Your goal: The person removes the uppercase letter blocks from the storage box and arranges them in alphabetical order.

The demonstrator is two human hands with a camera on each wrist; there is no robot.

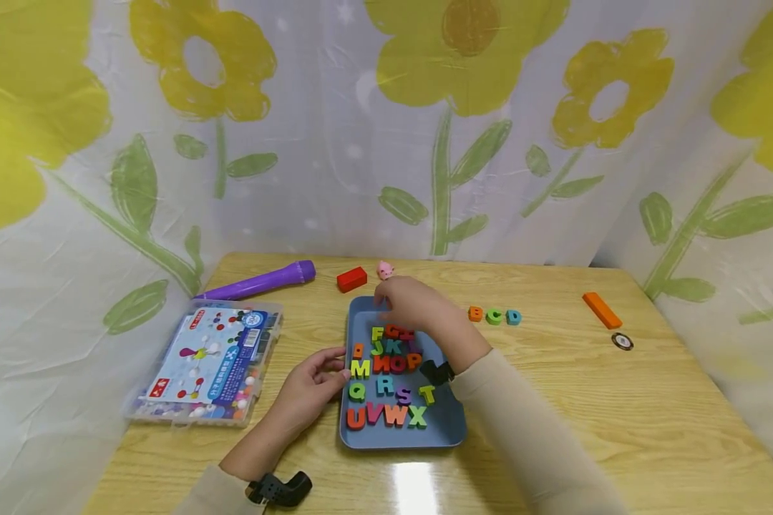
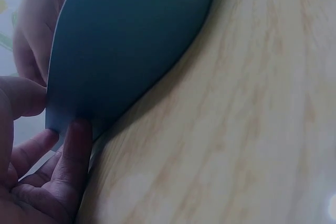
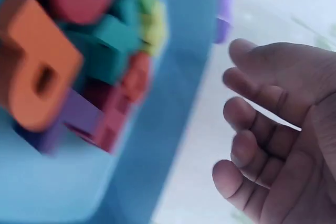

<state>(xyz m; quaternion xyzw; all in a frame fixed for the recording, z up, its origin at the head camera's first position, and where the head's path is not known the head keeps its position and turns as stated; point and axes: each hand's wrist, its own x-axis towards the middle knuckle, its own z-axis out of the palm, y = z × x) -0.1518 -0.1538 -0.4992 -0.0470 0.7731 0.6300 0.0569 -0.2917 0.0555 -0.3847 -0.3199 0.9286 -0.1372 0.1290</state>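
Right now I see a shallow blue tray (image 1: 454, 422) lying flat near the front middle of the wooden table (image 1: 618, 429), its corners rounded and its rim low. Rows of chunky coloured foam letters (image 1: 389, 375) fill it, reading roughly F to X, in orange, green, red, purple and yellow. My left hand (image 1: 312, 390) rests at the tray's left edge; the left wrist view shows the fingers (image 2: 73, 145) and thumb pressed against the rim there, so it grips the tray. My right hand (image 1: 412, 304) hovers over the tray's far end above the top row of letters; the right wrist view shows its fingers (image 3: 252, 129) loosely bent and holding nothing, with the letters blurred beside them. Well apart to the right, three loose letters B, C, D (image 1: 494, 315) sit in a line on the table. A clear plastic box (image 1: 206, 365) of small parts lies left of the tray.
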